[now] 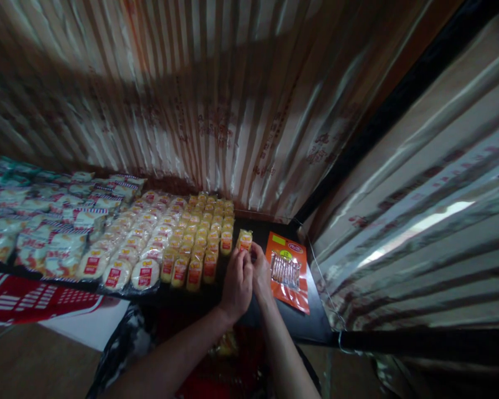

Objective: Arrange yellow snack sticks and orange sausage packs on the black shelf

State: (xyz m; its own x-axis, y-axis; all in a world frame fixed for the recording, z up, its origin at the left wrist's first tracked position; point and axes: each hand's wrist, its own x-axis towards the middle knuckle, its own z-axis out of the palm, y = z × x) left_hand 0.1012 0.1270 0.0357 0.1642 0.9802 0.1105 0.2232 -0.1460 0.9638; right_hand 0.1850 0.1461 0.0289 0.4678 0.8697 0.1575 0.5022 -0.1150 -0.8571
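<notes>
Orange packet (286,269) lying flat at right; slotted red basket (41,310), lower left; striped bags (64,252) crowded far left; pleated printed sheeting (216,111) behind and right; black beam (387,119) slanting across it

A: Supported on what?
B: Black shelf (316,321), beneath the grip of left hand (238,281) and right hand (260,272).
A: Right of grip?
B: Orange packet (289,270), flat.
A: Left of grip?
B: Yellow packs (199,238) nearest; round pale packs (139,238) beyond; striped bags (70,221) farther out.

Yellow wrapped snack (245,238), red label, upright in hands (238,280).
</notes>
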